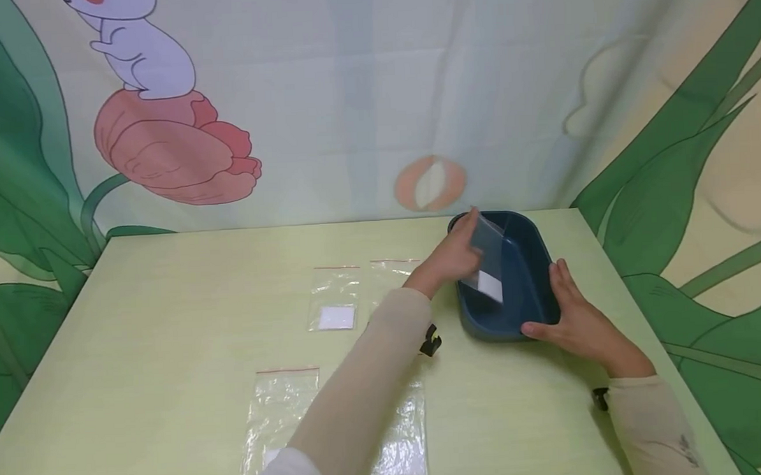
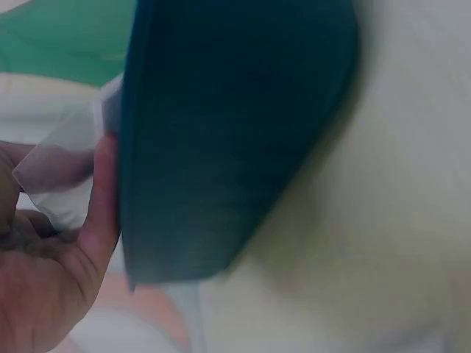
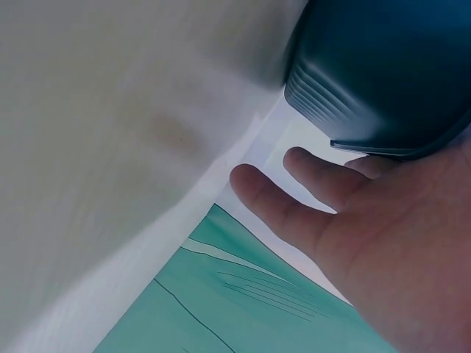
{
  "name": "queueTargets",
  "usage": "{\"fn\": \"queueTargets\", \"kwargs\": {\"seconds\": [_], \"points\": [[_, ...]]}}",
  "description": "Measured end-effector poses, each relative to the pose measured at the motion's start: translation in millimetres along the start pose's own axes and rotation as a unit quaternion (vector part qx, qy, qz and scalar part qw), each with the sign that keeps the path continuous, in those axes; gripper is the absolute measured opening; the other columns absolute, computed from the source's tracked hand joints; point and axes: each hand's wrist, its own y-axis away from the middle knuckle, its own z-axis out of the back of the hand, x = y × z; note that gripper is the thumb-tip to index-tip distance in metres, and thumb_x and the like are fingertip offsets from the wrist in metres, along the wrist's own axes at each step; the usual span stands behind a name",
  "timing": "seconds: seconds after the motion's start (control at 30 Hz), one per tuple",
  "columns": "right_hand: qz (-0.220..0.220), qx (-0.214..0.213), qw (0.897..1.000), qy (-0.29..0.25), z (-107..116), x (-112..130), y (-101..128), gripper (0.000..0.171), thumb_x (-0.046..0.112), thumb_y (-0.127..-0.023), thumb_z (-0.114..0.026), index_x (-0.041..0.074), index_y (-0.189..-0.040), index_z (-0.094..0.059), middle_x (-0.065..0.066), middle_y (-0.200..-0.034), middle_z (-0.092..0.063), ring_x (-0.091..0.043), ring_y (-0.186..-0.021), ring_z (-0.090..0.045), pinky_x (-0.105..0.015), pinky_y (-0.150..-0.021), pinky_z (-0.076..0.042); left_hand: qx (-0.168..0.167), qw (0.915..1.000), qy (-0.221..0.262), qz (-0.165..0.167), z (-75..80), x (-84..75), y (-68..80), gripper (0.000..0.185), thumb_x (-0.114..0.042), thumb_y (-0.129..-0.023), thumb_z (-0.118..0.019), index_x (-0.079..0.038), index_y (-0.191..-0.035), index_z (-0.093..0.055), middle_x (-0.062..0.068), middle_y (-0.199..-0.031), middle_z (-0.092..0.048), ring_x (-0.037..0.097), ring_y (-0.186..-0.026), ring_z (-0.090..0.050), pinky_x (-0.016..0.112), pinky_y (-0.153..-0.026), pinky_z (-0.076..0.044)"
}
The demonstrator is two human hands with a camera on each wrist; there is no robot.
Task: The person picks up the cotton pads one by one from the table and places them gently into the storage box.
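Observation:
My left hand [image 1: 452, 257] pinches a small clear zip bag [image 1: 492, 247] with a white patch at its lower end. The bag hangs over the left part of a dark blue plastic bin [image 1: 521, 260]. In the left wrist view, the bag [image 2: 62, 184] shows beside the bin's wall [image 2: 213, 147], with a finger along the rim. My right hand [image 1: 578, 321] rests against the bin's near right corner, its thumb at the rim. In the right wrist view, its fingers [image 3: 276, 202] extend straight and spread beside the bin [image 3: 383, 81].
Left of the bin lie two small clear zip bags [image 1: 334, 298], one partly covered by my left arm. Nearer are larger clear bags, one at left [image 1: 285, 401] and one at right [image 1: 403, 432]. A printed curtain [image 1: 301, 128] hangs behind the table [image 1: 139, 358].

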Motion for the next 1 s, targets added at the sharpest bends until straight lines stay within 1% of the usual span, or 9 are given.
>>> {"fn": "queueTargets", "kwargs": {"seconds": [0.1,0.2,0.3,0.4,0.53,0.63,0.77,0.87,1.0], "points": [[-0.001,-0.001,1.000,0.001,1,1,1,0.126,0.056,-0.087,-0.074,0.004,-0.158,0.016,-0.014,-0.164,0.025,-0.059,-0.142,-0.014,-0.073,-0.104,-0.026,0.004,0.9994,-0.030,0.017,-14.5,-6.1,-7.1,0.083,0.004,-0.096,-0.050,-0.007,-0.162,-0.002,0.012,-0.168,-0.008,0.020,-0.149,-0.022,0.022,-0.097,-0.035],[-0.003,0.000,1.000,0.001,1,1,1,0.126,0.056,-0.087,-0.074,0.005,-0.158,0.016,-0.016,-0.164,0.024,-0.058,-0.143,-0.013,-0.072,-0.105,-0.026,-0.001,0.9986,-0.033,0.042,-27.9,-10.2,-12.9,0.082,0.003,-0.096,-0.049,-0.006,-0.162,-0.003,0.009,-0.168,-0.008,0.018,-0.151,-0.014,0.021,-0.102,-0.031],[-0.005,0.000,1.000,-0.001,1,2,1,0.125,0.056,-0.087,-0.074,0.004,-0.158,0.016,-0.016,-0.164,0.024,-0.057,-0.144,-0.013,-0.072,-0.105,-0.026,-0.007,0.9967,-0.039,0.071,-39.2,-12.2,-17.2,0.081,0.001,-0.095,-0.050,-0.005,-0.162,-0.004,0.008,-0.169,-0.006,0.018,-0.151,-0.015,0.020,-0.101,-0.032],[-0.004,-0.002,1.000,-0.004,1,2,1,0.125,0.056,-0.087,-0.074,0.003,-0.158,0.015,-0.017,-0.164,0.022,-0.057,-0.143,-0.013,-0.072,-0.105,-0.026,-0.010,0.9928,-0.054,0.106,-48.2,-13.5,-21.0,0.081,-0.003,-0.097,-0.052,-0.005,-0.162,-0.004,0.008,-0.169,-0.005,0.018,-0.147,-0.029,0.023,-0.094,-0.037],[-0.002,-0.006,1.000,-0.003,0,2,0,0.125,0.055,-0.087,-0.075,0.002,-0.158,0.013,-0.019,-0.164,0.020,-0.057,-0.143,-0.014,-0.071,-0.105,-0.026,-0.005,0.9853,-0.066,0.157,-54.7,-14.3,-24.2,0.082,-0.008,-0.098,-0.054,-0.003,-0.162,-0.002,0.014,-0.168,-0.002,0.022,-0.129,-0.050,0.027,-0.084,-0.044],[-0.002,-0.006,1.000,0.000,-1,3,-1,0.125,0.055,-0.086,-0.075,0.002,-0.158,0.013,-0.018,-0.164,0.021,-0.057,-0.143,-0.015,-0.071,-0.105,-0.026,-0.001,0.9808,-0.074,0.180,-55.8,-13.2,-23.9,0.083,-0.011,-0.098,-0.054,0.000,-0.161,0.000,0.020,-0.166,0.000,0.022,-0.135,-0.043,0.026,-0.089,-0.045],[-0.002,-0.005,1.000,0.003,-2,4,0,0.124,0.054,-0.087,-0.074,0.003,-0.158,0.014,-0.018,-0.164,0.021,-0.058,-0.143,-0.015,-0.071,-0.105,-0.027,-0.005,0.9774,-0.087,0.193,-58.1,-14.7,-21.3,0.086,-0.015,-0.096,-0.057,0.001,-0.160,-0.002,0.024,-0.165,0.001,0.024,-0.149,-0.018,0.026,-0.103,-0.040],[-0.001,-0.006,1.000,0.001,-1,5,2,0.124,0.052,-0.088,-0.075,0.002,-0.158,0.014,-0.018,-0.164,0.021,-0.058,-0.143,-0.015,-0.072,-0.105,-0.027,-0.010,0.9737,-0.102,0.204,-60.9,-18.8,-17.2,0.088,-0.018,-0.096,-0.058,-0.003,-0.162,-0.001,0.023,-0.165,0.008,0.031,-0.150,-0.016,0.033,-0.106,-0.040],[-0.001,-0.006,1.000,-0.005,-1,5,2,0.123,0.051,-0.088,-0.075,0.002,-0.158,0.014,-0.016,-0.164,0.022,-0.057,-0.143,-0.014,-0.072,-0.105,-0.026,-0.011,0.9672,-0.153,0.202,-63.5,-24.7,-10.2,0.092,-0.023,-0.096,-0.062,-0.007,-0.163,-0.001,0.023,-0.164,0.015,0.038,-0.150,-0.015,0.039,-0.110,-0.037]]}}
